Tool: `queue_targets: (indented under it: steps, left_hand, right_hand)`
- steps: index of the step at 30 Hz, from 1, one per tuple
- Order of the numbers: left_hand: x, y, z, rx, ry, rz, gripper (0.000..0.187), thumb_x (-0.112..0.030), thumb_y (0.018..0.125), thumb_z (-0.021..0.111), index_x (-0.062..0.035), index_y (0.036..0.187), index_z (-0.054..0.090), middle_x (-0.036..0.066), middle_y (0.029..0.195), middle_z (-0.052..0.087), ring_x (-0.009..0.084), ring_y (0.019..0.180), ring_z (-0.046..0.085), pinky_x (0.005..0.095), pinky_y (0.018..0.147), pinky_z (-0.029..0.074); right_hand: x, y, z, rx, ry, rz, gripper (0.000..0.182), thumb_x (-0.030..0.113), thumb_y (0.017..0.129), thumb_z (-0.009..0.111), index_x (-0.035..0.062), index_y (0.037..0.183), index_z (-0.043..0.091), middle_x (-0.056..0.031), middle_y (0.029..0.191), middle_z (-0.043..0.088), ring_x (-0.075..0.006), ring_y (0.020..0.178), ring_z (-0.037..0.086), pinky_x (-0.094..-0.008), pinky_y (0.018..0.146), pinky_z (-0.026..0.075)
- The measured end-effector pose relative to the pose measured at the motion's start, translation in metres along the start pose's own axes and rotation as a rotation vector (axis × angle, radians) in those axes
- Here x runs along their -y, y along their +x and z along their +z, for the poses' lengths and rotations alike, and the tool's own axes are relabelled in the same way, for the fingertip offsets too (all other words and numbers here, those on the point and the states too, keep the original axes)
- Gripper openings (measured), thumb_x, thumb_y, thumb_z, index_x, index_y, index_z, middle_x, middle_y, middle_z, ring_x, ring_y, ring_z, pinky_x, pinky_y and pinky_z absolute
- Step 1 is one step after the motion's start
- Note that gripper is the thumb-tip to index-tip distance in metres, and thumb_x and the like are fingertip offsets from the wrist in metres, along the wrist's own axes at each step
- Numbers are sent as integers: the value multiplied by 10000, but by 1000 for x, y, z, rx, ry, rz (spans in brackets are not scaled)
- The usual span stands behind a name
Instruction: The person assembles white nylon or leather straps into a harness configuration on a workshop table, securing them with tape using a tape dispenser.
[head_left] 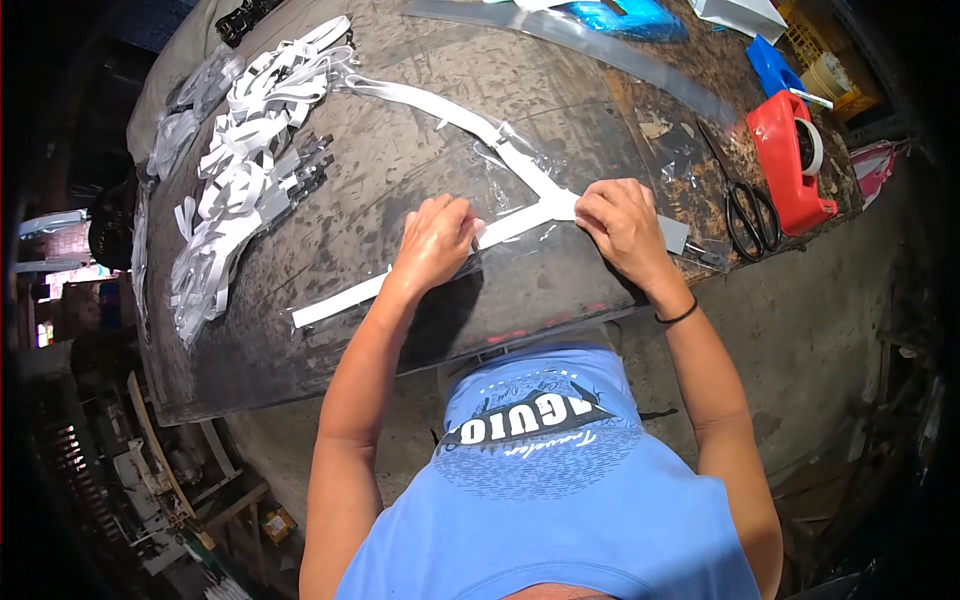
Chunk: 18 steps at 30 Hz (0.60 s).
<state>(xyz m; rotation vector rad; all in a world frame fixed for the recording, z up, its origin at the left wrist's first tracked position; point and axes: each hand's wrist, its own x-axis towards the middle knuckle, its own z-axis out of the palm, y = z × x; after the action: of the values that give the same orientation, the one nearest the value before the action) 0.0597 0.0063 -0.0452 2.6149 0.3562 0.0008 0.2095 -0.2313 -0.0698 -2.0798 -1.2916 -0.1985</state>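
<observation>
A white strap (520, 226) in thin clear plastic lies across the dark tabletop in front of me. From a junction near my right hand, a second length of it (420, 98) runs up and away to the left. My left hand (438, 240) is closed, its fingertips pinching the lower length at its edge. Beside the junction, my right hand (628, 232) is closed on the strap, its curled fingers hiding the spot they hold. Past that hand, a grey-white flat end (672, 235) in clear plastic sticks out to the right.
A pile of white straps with black clips (245, 170) lies at the left. To the right are black-handled scissors (748, 215) and a red tape dispenser (785, 165). A clear plastic strip (600, 58) and blue plastic packaging (635, 18) lie at the far side.
</observation>
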Motion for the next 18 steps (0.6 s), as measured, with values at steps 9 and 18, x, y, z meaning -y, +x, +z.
queue_targets:
  steps: [9,18]
  left_hand:
    - [-6,10,11,-77,42,23,199,-237,909,605,-46,857,588,120,899,579,338,929,535,445,799,393]
    - [-13,13,21,-158,74,-6,176,-219,889,627,-51,854,591,120,881,579,338,906,545,454,771,394]
  right_hand:
    - [0,1,-2,18,2,3,145,109,781,743,97,879,638,-14,974,614,-247,981,548,-385,879,391]
    - [1,1,-2,26,8,2,131,89,779,701,102,865,604,-16,972,593,-248,1005,538,-396,926,382]
